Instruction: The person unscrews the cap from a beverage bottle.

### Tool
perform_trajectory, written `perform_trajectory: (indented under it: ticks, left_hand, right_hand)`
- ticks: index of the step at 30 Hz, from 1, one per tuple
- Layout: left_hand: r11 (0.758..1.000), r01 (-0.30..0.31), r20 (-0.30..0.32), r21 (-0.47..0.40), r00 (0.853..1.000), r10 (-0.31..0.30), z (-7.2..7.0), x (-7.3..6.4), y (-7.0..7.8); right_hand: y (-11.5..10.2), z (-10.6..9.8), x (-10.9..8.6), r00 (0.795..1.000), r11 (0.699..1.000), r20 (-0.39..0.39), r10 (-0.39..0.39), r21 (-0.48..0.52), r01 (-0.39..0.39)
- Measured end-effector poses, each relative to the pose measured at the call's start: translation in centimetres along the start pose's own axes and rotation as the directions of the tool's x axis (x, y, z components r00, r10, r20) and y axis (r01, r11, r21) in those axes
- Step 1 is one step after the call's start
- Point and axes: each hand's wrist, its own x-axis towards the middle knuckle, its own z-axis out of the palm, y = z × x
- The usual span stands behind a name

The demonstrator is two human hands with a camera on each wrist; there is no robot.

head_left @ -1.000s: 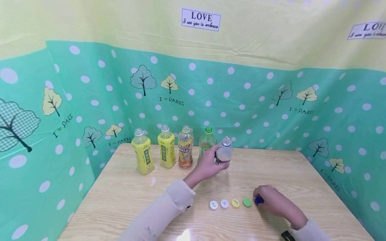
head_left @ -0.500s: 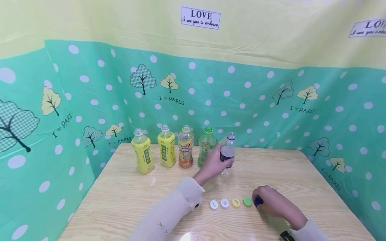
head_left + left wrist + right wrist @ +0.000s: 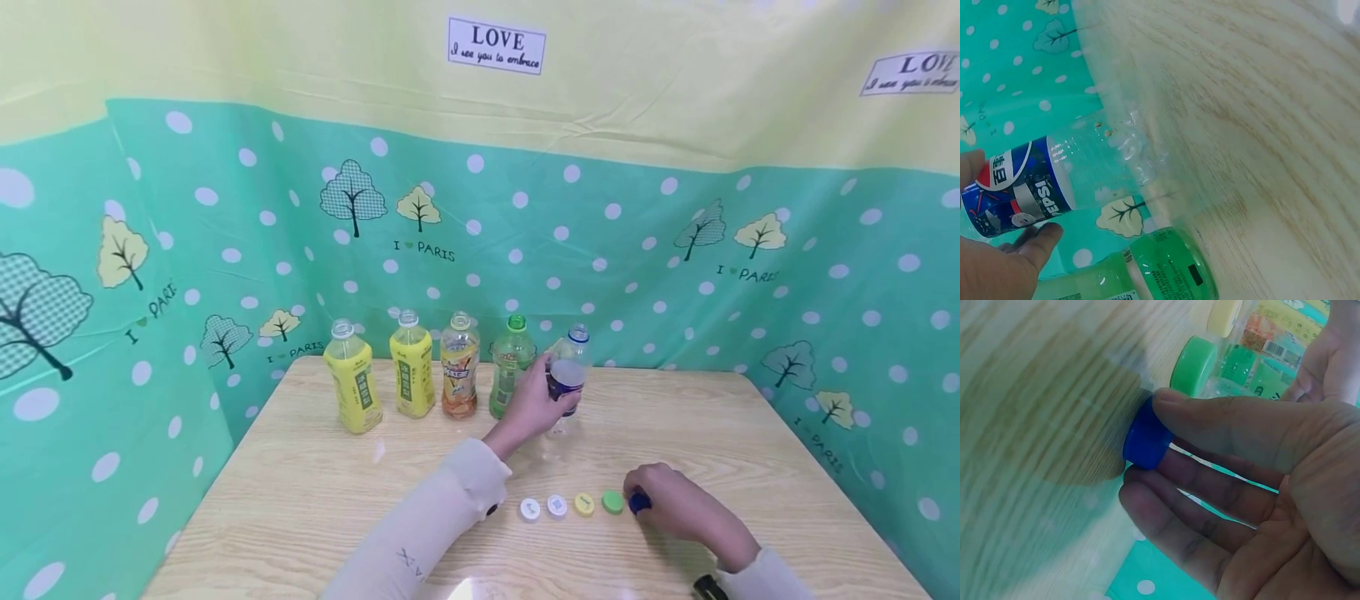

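My left hand (image 3: 534, 402) grips a clear Pepsi bottle (image 3: 1022, 187) around its dark blue label. The bottle has no cap, and a blue ring circles its neck. It stands upright, right of the green bottle (image 3: 513, 367), at the end of the row. My right hand (image 3: 671, 498) pinches a blue bottle cap (image 3: 1147, 434) between thumb and fingers, down at the tabletop. That cap is at the right end of a line of caps, beside the green cap (image 3: 612, 502).
Two yellow-labelled bottles (image 3: 354, 387) and an orange-tinted bottle (image 3: 460, 375) stand uncapped at the left of the row. A yellow cap (image 3: 584, 504) and two white caps (image 3: 530, 510) lie nearer on the wooden table (image 3: 285, 500). A patterned green curtain (image 3: 637, 275) hangs behind.
My left hand has moved the Pepsi bottle a little to the right, away from the green bottle, and it is more upright. My right hand has stayed at the blue cap.
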Motion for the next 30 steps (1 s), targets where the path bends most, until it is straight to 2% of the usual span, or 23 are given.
perform_trajectory:
  ticks: [5,13,18,22,25,30]
  left_hand:
    - [1.0,0.0,0.018,0.023,1.0,-0.001,-0.1,-0.2,0.1]
    - [0.995,-0.033,0.099,0.094,0.995,0.023,-0.9,-1.2,0.2]
    - [0.99,0.016,0.122,0.139,0.992,-0.033,-1.5,-2.2,-0.5]
    - [0.969,0.04,0.18,0.244,0.98,-0.086,-2.4,-3.1,-0.8]
    - [0.934,0.018,0.251,0.358,0.961,-0.115,-3.3,-3.8,-0.9]
    - [0.887,-0.046,0.32,0.459,0.94,-0.116,-4.7,-5.0,-1.1]
  right_hand:
    - [-0.2,-0.1,0.0,1.0,1.0,-0.008,0.029,0.006,-0.029]
    - [-0.5,-0.8,0.0,0.998,0.999,-0.05,0.037,0.008,-0.037]
    - [-1.0,-1.2,0.8,0.996,1.0,-0.089,0.006,0.009,-0.005]
    - [-1.6,-1.4,1.1,0.993,1.0,-0.119,0.002,0.014,-0.001]
    - [-2.2,-1.3,1.3,0.99,1.0,-0.142,0.018,0.013,-0.016]
    - [-3.2,-1.0,1.8,0.98,1.0,-0.195,0.028,0.009,-0.027]
